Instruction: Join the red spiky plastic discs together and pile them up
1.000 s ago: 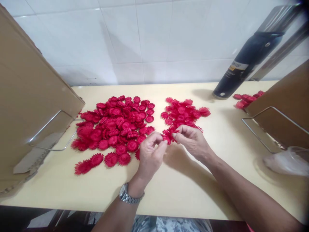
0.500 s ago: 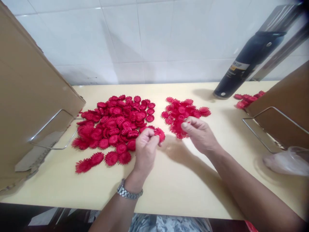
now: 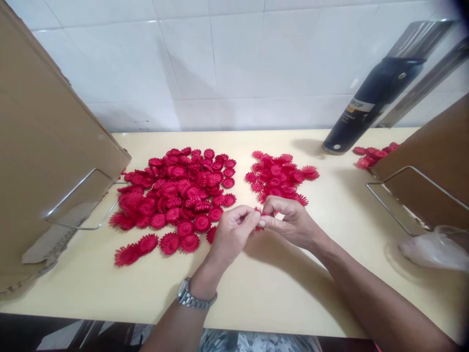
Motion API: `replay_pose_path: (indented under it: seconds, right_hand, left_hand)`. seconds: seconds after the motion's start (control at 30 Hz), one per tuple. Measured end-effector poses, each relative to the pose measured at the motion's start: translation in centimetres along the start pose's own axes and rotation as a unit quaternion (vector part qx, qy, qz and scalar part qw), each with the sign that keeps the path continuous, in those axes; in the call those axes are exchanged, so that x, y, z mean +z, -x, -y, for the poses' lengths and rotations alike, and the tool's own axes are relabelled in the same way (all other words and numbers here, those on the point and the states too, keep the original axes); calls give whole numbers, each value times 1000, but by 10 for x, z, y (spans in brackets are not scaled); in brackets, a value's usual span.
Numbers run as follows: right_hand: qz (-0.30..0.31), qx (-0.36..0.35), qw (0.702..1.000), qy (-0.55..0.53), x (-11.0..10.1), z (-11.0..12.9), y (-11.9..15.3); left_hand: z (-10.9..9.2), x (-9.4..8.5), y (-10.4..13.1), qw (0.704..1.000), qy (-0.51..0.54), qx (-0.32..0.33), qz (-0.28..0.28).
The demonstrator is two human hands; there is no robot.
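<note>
Between my two hands is a small red flower-shaped piece (image 3: 258,228) with toothed edges, mostly hidden by the fingers. My left hand (image 3: 234,234), with a metal watch at its wrist, pinches it from the left. Thumb and forefinger of my right hand (image 3: 289,222) close on its other side, the fingertips of both hands meeting. A large heap of dark red rosettes (image 3: 179,186) lies to the left of my hands. Just beyond my right hand is a smaller pile of brighter red rosettes (image 3: 276,171).
Cardboard panels (image 3: 54,127) with wire stands (image 3: 97,226) flank the pale table (image 3: 234,303). A dark bottle (image 3: 370,102) stands at the back right by the tiled wall. More red pieces (image 3: 377,154) and a clear plastic bag (image 3: 436,249) are on the right.
My right hand has moved left and down from the smaller pile, and my left hand slightly right, so both now meet at the red piece. The whole view has shifted a little.
</note>
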State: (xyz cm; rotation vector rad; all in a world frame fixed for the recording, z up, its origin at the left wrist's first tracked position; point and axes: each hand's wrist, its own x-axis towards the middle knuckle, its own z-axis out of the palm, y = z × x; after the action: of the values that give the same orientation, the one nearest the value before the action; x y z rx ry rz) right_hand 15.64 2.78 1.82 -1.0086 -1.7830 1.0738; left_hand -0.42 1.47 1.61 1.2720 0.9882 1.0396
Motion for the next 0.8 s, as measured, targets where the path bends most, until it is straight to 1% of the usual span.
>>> replay_pose_path:
  seconds: [0.03, 0.07, 0.13, 0.17, 0.2, 0.23, 0.27, 0.3, 0.37, 0.4, 0.43, 0.47, 0.5, 0.57, 0.63, 0.73, 0.8]
  right_hand:
    - [1, 2, 1000, -12, -2, 1, 0]
    - [-7, 2, 1000, -26, -6, 2, 0]
    - [-46, 2, 998, -29, -17, 5, -2]
    - [-72, 4, 997, -2, -24, 6, -4]
    - [-98, 6, 994, 49, -31, 5, -6]
    - [-121, 8, 985, 122, -38, 3, -8]
    - [-137, 10, 968, 208, -44, 0, -10]
    - [-150, 9, 945, 292, -49, -3, -12]
    - [-174, -2, 895, 410, -56, -11, -13]
    - [-183, -11, 880, 439, -58, -13, -13]
    - [-191, -20, 871, 452, -59, -15, -12]
    - [-196, -31, 868, 454, -59, -15, -11]
    - [-201, -42, 870, 447, -58, -13, -9]
    - [-199, -54, 887, 414, -56, -6, -5]
    - [-171, -57, 911, 370, -51, 4, -3]
    - [-112, -57, 941, 314, -40, 15, -4]
    - [-89, -39, 959, 265, -32, 17, -5]
  left_hand:
    - [1, -1, -1, 1000, 17, -10, 6]
    - [1, -2, -2, 999, 35, -16, -9]
    - [1, -4, -6, 995, 55, -16, -77]
    - [-1, -4, -10, 993, 49, -12, -105]
    - [-3, -3, -14, 992, 31, -7, -121]
    - [-5, -1, -19, 992, 1, 2, -125]
    - [-8, 3, -26, 992, -39, 15, -118]
    - [-9, 7, -33, 990, -78, 32, -111]
    - [-11, 16, -47, 983, -137, 77, -95]
    - [-10, 19, -54, 981, -151, 85, -86]
    - [-10, 21, -59, 981, -158, 89, -74]
    - [-9, 22, -62, 981, -156, 93, -65]
    - [-8, 21, -63, 983, -149, 94, -60]
    - [-6, 15, -62, 986, -124, 92, -58]
    - [-6, 9, -57, 989, -106, 77, -62]
    - [-9, 4, -49, 995, -70, 35, -69]
    - [-12, 4, -42, 997, -13, 21, -75]
